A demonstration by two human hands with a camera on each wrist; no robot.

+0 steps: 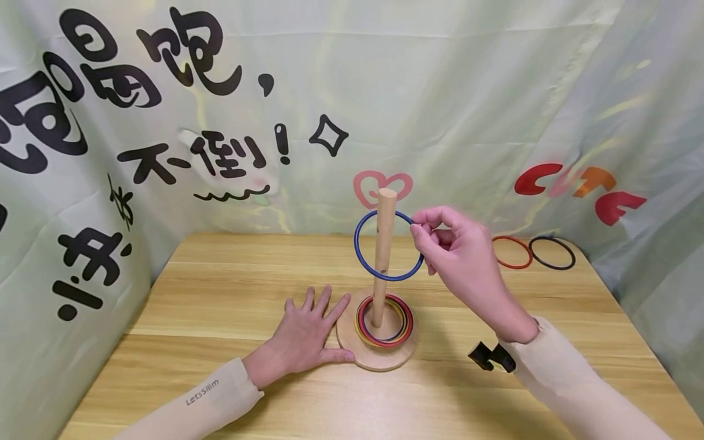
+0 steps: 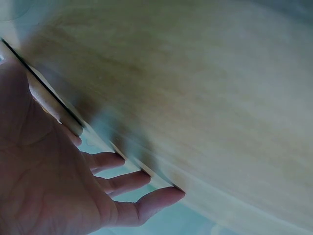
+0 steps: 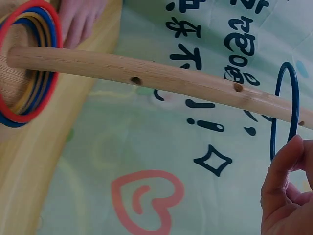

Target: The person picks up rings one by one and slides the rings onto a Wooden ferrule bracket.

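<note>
My right hand pinches a thin blue ring at its right side, between thumb and fingers. The ring hangs tilted around the upper part of an upright wooden post. In the right wrist view, the blue ring encircles the post near its tip. Several red, yellow and blue rings lie stacked around the post's foot on a round wooden base. Flat on the table, my left hand has its fingers spread, with thumb and index fingertip at the base's left edge.
An orange-red ring and a dark ring lie side by side at the wooden table's back right. Printed cloth hangs behind and beside the table. A black wrist device sticks out from my right sleeve.
</note>
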